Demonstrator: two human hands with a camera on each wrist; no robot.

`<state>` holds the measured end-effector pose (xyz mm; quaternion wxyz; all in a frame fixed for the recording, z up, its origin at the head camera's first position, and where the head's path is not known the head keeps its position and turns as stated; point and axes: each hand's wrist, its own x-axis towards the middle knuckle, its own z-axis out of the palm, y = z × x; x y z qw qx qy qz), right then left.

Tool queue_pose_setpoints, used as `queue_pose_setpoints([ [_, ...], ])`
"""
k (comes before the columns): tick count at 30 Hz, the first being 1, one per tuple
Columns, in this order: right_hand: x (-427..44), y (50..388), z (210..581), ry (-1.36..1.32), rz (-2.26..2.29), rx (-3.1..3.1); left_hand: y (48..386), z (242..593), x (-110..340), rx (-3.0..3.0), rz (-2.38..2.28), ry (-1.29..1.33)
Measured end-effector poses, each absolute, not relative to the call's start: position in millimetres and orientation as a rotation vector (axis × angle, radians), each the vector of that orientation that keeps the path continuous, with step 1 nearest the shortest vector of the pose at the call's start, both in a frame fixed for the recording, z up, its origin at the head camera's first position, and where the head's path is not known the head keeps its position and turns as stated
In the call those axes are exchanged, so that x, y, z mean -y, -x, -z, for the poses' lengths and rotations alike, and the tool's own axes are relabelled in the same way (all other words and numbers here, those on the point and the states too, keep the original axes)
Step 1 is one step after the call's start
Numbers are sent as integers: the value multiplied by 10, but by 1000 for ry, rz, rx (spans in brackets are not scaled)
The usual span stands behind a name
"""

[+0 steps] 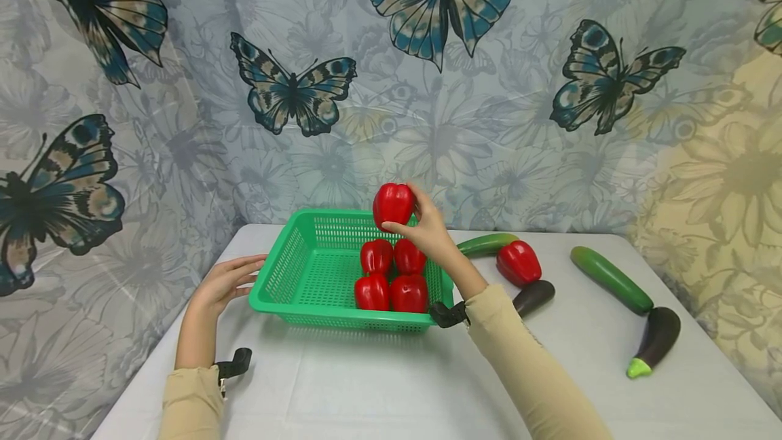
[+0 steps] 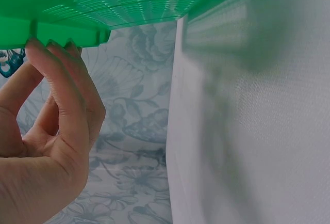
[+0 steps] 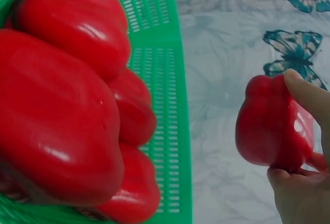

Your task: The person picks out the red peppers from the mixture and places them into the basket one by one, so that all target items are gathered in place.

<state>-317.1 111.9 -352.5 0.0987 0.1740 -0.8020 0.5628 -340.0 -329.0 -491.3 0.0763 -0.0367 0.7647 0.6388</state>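
A red bell pepper (image 1: 393, 206) is held up over the back right of the green basket (image 1: 277, 307). My right hand (image 1: 430, 226) grips it between thumb and fingers, as the right wrist view also shows with the pepper (image 3: 273, 123) clear of the rim. Inside the basket's right side sit several more red bell peppers (image 1: 409, 292), close together. My left hand (image 1: 227, 282) is at the basket's left side, its fingertips touching the outside of the rim (image 2: 67, 37) in the left wrist view, fingers extended and not wrapped round it.
Right of the basket lie a green cucumber-like vegetable (image 1: 485, 244), another red bell pepper (image 1: 519, 263) and a dark eggplant (image 1: 533, 297). Farther right are a second long green vegetable (image 1: 613, 280) and a second eggplant (image 1: 658, 338). A butterfly-patterned cloth (image 1: 452, 134) hangs behind the white table (image 1: 342, 386).
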Motion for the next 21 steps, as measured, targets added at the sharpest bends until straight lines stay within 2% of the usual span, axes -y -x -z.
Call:
queue_pose_setpoints([
  [8,-997,3200,3559,-484,-1661,2481,3227,4694,3197,-2309,-1854,2],
  [15,-905,3226,3574,-486,-1683,2545,3182,4641,3187,-2280,-1875,-16],
  [21,-834,3234,3610,-511,-1692,2651,2945,4301,2966,-2308,-1855,52],
])
